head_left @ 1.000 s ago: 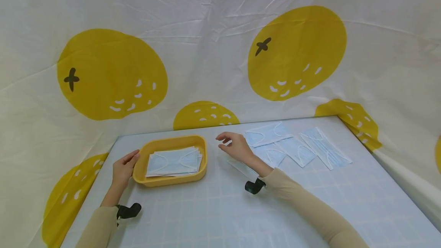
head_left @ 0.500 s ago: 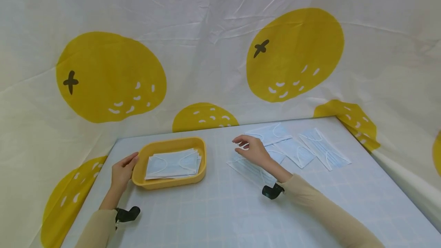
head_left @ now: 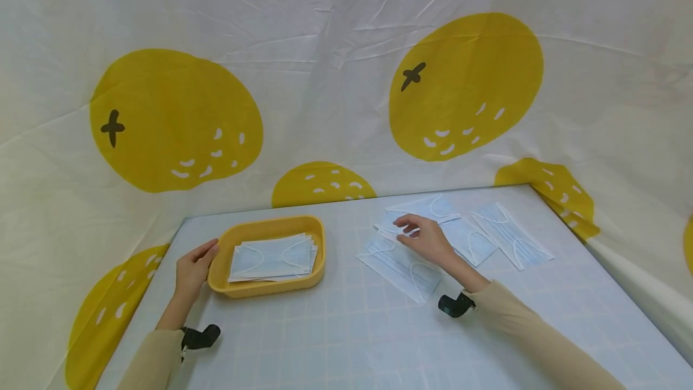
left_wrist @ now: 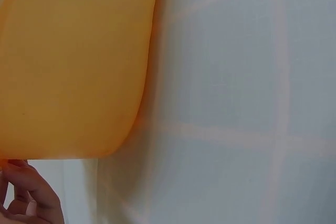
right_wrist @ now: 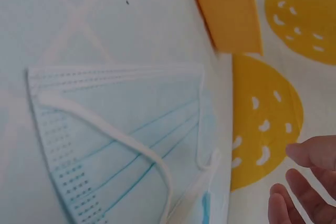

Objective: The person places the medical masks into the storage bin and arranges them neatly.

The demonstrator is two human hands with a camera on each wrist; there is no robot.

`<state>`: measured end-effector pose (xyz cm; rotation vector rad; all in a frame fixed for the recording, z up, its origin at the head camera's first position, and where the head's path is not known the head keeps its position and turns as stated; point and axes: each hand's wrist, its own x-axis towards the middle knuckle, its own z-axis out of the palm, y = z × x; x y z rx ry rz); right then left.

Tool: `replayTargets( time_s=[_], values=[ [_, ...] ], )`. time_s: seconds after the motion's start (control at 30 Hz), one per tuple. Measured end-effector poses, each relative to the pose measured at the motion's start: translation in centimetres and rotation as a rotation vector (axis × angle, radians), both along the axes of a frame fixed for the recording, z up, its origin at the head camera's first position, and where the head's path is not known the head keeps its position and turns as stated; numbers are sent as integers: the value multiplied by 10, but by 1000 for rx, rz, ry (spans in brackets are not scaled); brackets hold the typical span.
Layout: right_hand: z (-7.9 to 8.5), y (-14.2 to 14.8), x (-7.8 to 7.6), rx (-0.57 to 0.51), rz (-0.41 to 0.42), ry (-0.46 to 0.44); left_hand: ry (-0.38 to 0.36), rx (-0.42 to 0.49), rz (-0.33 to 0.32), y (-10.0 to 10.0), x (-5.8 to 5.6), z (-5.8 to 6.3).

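At the left, a yellow plastic tray [head_left: 295, 283] holds a small stack of pale blue face masks [head_left: 273, 257]. My left hand [head_left: 192, 272] pinches the tray's left end at the rim; the left wrist view shows the fingers [left_wrist: 39, 190] against the tray's edge. My right hand [head_left: 428, 241] hovers over the loose masks with bent, relaxed fingers and nothing between them. Below it lies a pleated face mask [head_left: 403, 269] with white ear loops, its surface close in the right wrist view.
More loose masks lie at the back right, one overlapping another, including a far one [head_left: 428, 208] and a slanted one [head_left: 511, 235]. A pale checked cloth [head_left: 325, 342] covers the table. Behind it hangs a white curtain [head_left: 335, 101] with yellow fruit prints.
My right hand has moved right, from beside the tray to above the loose masks, and the nearest mask shows more fully. My left hand and the tray have stayed in place.
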<state>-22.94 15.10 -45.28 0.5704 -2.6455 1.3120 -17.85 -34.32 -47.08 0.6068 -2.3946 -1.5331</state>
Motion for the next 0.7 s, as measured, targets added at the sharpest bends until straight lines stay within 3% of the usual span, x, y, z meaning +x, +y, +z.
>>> replayTargets(
  time_s=[0.5,0.7],
  values=[
    [-34,36,13,73,-42,-49,5,-5,28,0,-4,-6],
    [-35,45,20,93,-84,-80,10,1,28,-1,-4,-7]
  ],
)
